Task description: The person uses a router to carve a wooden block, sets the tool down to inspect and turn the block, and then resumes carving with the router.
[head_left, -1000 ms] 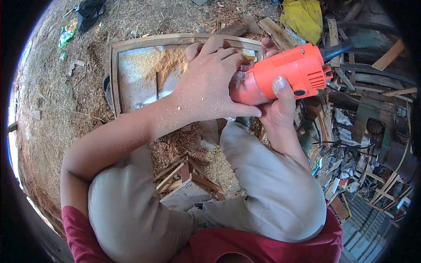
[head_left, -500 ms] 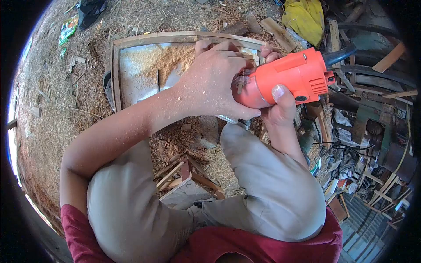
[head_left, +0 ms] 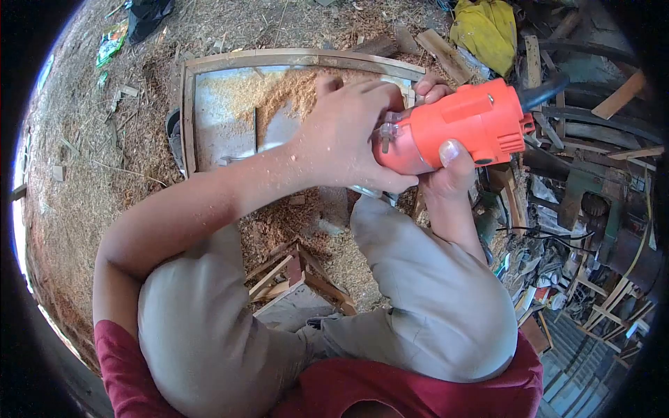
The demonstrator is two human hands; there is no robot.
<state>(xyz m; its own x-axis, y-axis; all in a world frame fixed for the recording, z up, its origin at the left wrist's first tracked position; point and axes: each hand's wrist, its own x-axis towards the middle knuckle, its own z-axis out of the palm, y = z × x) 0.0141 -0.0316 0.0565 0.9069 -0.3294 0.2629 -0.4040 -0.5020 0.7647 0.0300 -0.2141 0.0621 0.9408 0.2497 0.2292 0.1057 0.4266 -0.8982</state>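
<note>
An orange-red trim router (head_left: 463,125) with a clear front section and a black cord lies tilted between my hands. My left hand (head_left: 345,136) is wrapped over its front end, dusted with wood particles; its bit is hidden. Around the router's body closes my right hand (head_left: 449,171), thumb on the near side and fingertips showing beyond the far side. Under both hands is a shallow wooden frame (head_left: 188,118) with a pale panel inside. Sawdust (head_left: 293,90) is heaped on that panel, near a thin dark slot or strip.
Wood shavings cover the ground. A small wooden structure (head_left: 296,299) stands between my knees. Timber offcuts (head_left: 444,54) and a yellow cloth or bag (head_left: 483,35) lie beyond the frame. Scrap wood and metal parts (head_left: 592,202) crowd the right side. The black cord (head_left: 547,92) runs off right.
The router and both hands have shifted slightly to the right. The wooden frame appears a little further right too. Both hands keep their hold.
</note>
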